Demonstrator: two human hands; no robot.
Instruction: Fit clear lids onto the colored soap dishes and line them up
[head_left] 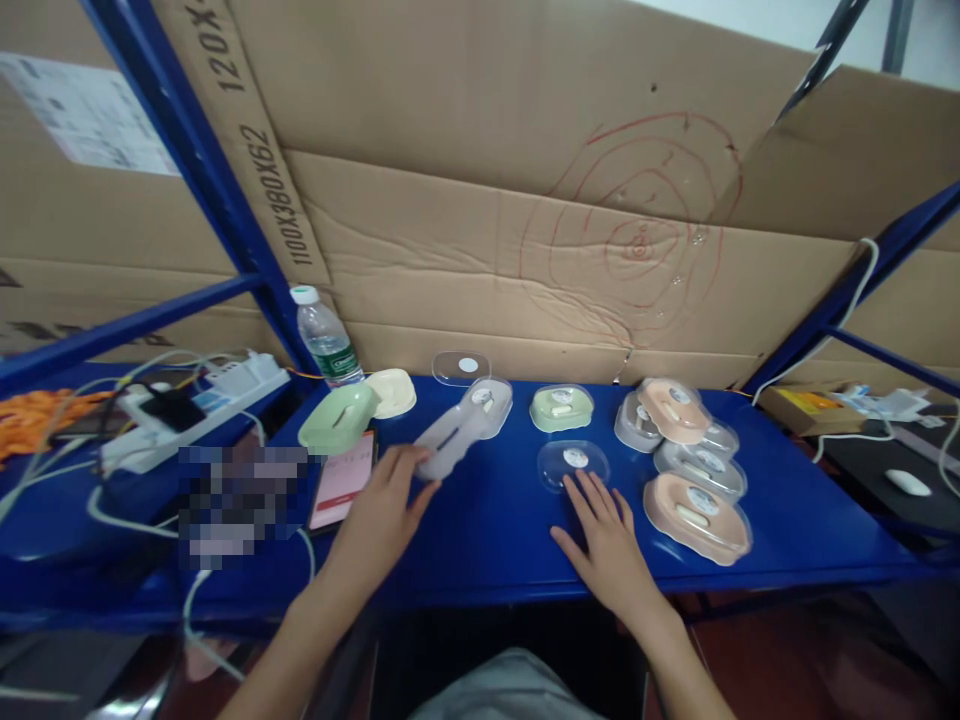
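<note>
My left hand (397, 490) holds a pale grey-white tray (452, 440) by its near left end; the tray is slightly blurred. Fingers spread, my right hand (600, 530) reaches the near edge of a clear lid (559, 465) with a round label. Behind the tray is a grey dish with a clear cover (493, 405). A covered green dish (561, 409) sits beyond the clear lid. To the right, covered dishes in peach (697, 520) and grey (637, 422) are grouped, some stacked. A green dish (339, 418) and a cream piece (392, 393) lie at the left.
A phone (343, 482) lies left of my left hand. A water bottle (326, 340) stands at the back left. Cables and a power strip (199, 410) are further left. Another clear lid (460, 367) leans by the cardboard wall (450, 230). A mouse (907, 482) is far right.
</note>
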